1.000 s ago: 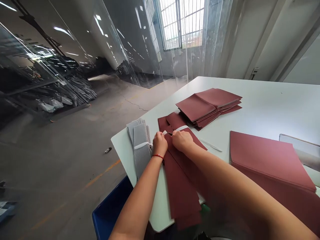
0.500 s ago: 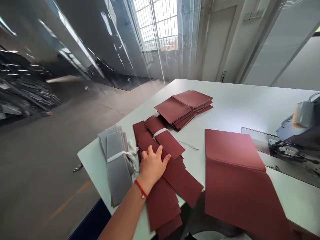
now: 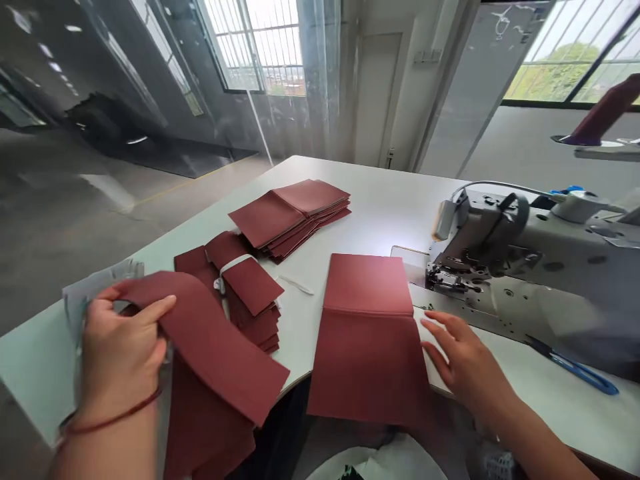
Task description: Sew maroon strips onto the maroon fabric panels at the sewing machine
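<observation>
Left hand (image 3: pixel 123 347) is curled, pinching a bent maroon strip (image 3: pixel 215 333); right hand (image 3: pixel 467 363) is loosely spread, just right of the big maroon sheet (image 3: pixel 367 360).

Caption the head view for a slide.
Left hand holding a maroon strip, right hand open beside a maroon panel.

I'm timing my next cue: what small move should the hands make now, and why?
Probably bring the left hand rightward, carrying its maroon strip toward the maroon panel beside the sewing machine. The strip is lifted and bent in that grip, while the right hand, open with nothing in it, is close by the panel's right edge.
</observation>
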{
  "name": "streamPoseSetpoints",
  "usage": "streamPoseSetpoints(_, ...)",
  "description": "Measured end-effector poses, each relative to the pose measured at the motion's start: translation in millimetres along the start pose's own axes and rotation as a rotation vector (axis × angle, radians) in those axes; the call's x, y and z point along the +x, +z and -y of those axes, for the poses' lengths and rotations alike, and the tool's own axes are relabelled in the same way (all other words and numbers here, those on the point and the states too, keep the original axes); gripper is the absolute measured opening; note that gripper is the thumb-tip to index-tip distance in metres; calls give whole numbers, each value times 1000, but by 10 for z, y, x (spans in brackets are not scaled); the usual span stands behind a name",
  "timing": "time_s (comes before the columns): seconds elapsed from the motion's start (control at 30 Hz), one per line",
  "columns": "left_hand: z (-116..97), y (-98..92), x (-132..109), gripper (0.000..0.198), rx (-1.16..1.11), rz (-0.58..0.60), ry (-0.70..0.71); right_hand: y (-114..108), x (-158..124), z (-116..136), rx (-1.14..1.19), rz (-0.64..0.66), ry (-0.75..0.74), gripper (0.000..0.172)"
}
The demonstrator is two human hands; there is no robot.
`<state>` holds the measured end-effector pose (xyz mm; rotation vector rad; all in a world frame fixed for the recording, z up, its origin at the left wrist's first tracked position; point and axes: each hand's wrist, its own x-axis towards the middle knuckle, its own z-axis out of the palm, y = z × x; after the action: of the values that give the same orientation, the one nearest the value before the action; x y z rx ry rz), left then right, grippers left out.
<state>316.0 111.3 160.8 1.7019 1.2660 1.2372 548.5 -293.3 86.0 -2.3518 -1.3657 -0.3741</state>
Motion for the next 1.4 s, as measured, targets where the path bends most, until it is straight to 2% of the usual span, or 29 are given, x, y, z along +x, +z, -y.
streamPoseSetpoints(0.03, -216, -2, -189, 69, -126, 86, -86, -17, 76, 160, 211, 37, 18, 24)
streamPoseSetpoints(0.1, -620, 88, -667, 71, -287, 499, -124, -90, 221, 449, 632, 102, 106, 22)
streamPoseSetpoints(0.13, -778, 184, -933, 73, -334, 731, -111, -127, 267, 560, 839, 112, 131, 29)
streamPoseSetpoints(0.2, -960, 455, -1449, 75, -477, 1239, -157, -170, 278, 703, 1189, 140, 199, 44)
streamPoseSetpoints(0.23, -988, 610, -1676, 73, -543, 1429, -196, -174, 242, 737, 1333, 137, 264, 49)
streamPoseSetpoints(0.27, -986, 762, -1875, 70, -589, 1528, -198, -172, 185, 750, 1454, 122, 353, 51)
streamPoseSetpoints(0.3, -965, 901, -2045, 67, -589, 1558, -162, -169, 111, 748, 1547, 93, 456, 50)
streamPoseSetpoints(0.33, -939, 1017, -2185, 64, -549, 1520, -80, -173, 30, 735, 1607, 44, 552, 48)
streamPoseSetpoints(0.4, -915, 1169, -2392, 58, -406, 1317, 186, -216, -134, 687, 1604, -73, 629, 43)
streamPoseSetpoints(0.47, -958, 1215, -2519, 53, -290, 1126, 440, -308, -268, 633, 1407, -193, 563, 36)
streamPoseSetpoints(0.5, -1000, 1210, -2559, 49, -288, 1103, 525, -362, -318, 609, 1257, -244, 511, 31)
streamPoseSetpoints(0.53, -1049, 1196, -2587, 45, -317, 1146, 568, -414, -355, 590, 1094, -274, 463, 25)
streamPoseSetpoints(0.57, -1098, 1179, -2605, 42, -366, 1239, 568, -460, -380, 575, 938, -284, 421, 19)
streamPoseSetpoints(0.63, -1170, 1161, -2619, 34, -470, 1447, 476, -518, -401, 559, 705, -266, 343, 12)
streamPoseSetpoints(0.7, -1181, 1177, -2613, 22, -508, 1548, 327, -528, -404, 566, 605, -222, 293, 9)
streamPoseSetpoints(0.83, -1063, 1235, -2553, 27, -608, 1517, 73, -450, -418, 628, 616, -183, 219, 4)
streamPoseSetpoints(0.9, -1003, 1229, -2515, 31, -669, 1495, 24, -389, -436, 668, 643, -206, 201, 8)
streamPoseSetpoints(1.07, -962, 1139, -2449, 33, -615, 1462, 101, -294, -445, 740, 618, -250, 180, 6)
streamPoseSetpoints(1.2, -973, 1087, -2431, 34, -551, 1457, 148, -308, -395, 746, 633, -345, 169, 18)
streamPoseSetpoints(1.4, -1033, 1066, -2452, 34, -584, 1434, 148, -319, -390, 766, 706, -335, 197, 18)
